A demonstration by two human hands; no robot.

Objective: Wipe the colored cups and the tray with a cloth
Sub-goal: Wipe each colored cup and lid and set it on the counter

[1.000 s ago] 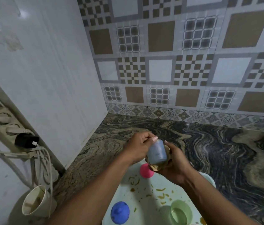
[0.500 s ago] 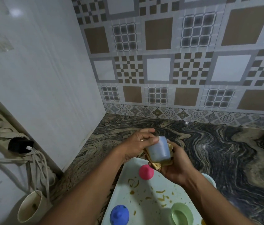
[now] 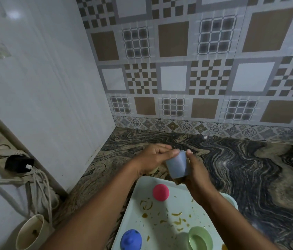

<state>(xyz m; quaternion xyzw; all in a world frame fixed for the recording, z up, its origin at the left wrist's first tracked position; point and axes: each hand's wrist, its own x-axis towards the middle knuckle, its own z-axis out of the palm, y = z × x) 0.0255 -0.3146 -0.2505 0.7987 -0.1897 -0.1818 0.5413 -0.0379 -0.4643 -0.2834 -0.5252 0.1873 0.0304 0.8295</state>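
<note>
- Grey-blue cup (image 3: 178, 165) stayed up between both hands above the far end of the tray (image 3: 158, 230), in much the same spot as half a second before. A second back it had stood straighter.
- Less of the brownish cloth (image 3: 178, 182) showed than earlier, only a scrap poking out under the cup.
- Left hand (image 3: 153, 157) had its fingers curled, thumb tip against the cup's upper edge; right hand (image 3: 196, 170) wrapped the cup's right side and lower end, the cloth in its palm.
- Cup's long axis ran near upright, its upper end leaning a little left. I couldn't tell which end was the mouth.
- On the pale tray, smeared with yellow-brown scraps, sat a pink cup (image 3: 161, 192) and a blue cup (image 3: 131, 239), both base up, and a green cup (image 3: 200, 239) mouth up.
- Tray rested on a swirled dark marble counter (image 3: 241, 168) in a corner: patterned brown-and-grey tiles (image 3: 173, 78) behind, a plain white wall (image 3: 43, 87) to the left.
- Black plug (image 3: 18, 164) sat in a socket strip at far left, cords hanging beside a cream cup (image 3: 29, 233).
</note>
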